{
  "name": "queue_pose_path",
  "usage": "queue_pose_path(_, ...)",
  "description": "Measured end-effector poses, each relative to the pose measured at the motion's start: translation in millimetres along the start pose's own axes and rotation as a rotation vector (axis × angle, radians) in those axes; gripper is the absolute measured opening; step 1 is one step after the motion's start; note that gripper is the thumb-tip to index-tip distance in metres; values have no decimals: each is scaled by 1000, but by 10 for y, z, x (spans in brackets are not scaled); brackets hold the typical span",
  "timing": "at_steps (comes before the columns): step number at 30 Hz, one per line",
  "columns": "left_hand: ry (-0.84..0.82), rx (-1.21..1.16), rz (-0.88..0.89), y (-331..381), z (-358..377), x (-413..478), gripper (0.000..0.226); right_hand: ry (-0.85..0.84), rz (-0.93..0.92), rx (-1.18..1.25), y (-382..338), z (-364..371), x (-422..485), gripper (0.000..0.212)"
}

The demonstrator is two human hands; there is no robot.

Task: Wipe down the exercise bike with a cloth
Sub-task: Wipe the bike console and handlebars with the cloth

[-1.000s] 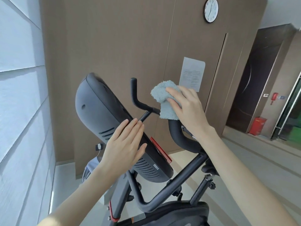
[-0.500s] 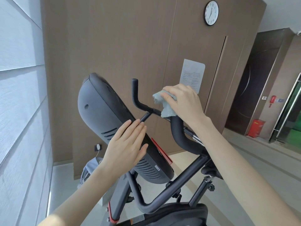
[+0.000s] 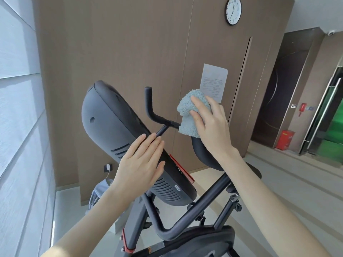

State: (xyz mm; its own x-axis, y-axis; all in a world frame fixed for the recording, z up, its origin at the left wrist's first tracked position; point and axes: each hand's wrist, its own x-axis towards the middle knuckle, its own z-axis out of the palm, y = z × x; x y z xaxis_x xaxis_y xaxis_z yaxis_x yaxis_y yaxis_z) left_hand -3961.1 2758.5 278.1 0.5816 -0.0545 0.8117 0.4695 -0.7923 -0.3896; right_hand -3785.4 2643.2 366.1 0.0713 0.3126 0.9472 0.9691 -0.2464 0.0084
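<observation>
The black exercise bike (image 3: 193, 217) fills the middle of the head view, with its large dark console housing (image 3: 111, 127) tilted up to the left. My left hand (image 3: 141, 164) lies flat with straight fingers against the back of that housing. My right hand (image 3: 213, 127) grips a fluffy light blue cloth (image 3: 187, 115) and presses it on the right part of the black handlebar (image 3: 154, 112). The cloth hangs over the bar's right end and hides it. The handlebar's left upright end stands free.
A brown panelled wall (image 3: 130, 52) with a paper notice (image 3: 213, 82) and a clock (image 3: 233, 11) stands right behind the bike. A white wall (image 3: 18, 127) runs along the left. A dark door and a red box (image 3: 284, 139) lie at the right.
My right hand has slid the cloth up and out along the right handlebar, and more of the cloth shows now. My left hand has stayed flat on the console housing.
</observation>
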Motion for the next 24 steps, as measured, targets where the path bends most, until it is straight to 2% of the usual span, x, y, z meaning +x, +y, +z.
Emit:
queue_pose_path(3, 20, -11, 1, -3, 4, -1, 46, -60, 52, 35, -34, 67, 185, 39)
queue_pose_path(6, 18, -21, -5, -2, 6, -3, 46, -44, 31, 45, -27, 87, 182, 39)
queue_pose_path(12, 14, -23, -17, 21, -18, 3, 45, 65, 7, -27, -10, 68, -268, 40)
queue_pose_path(19, -6, -35, -39, 53, -30, 0, 45, -14, -4, -62, 120, 57, -940, 39)
queue_pose_path(24, -13, -34, -39, 51, -36, 13, 45, 0, -45, -58, 143, 72, -889, 39)
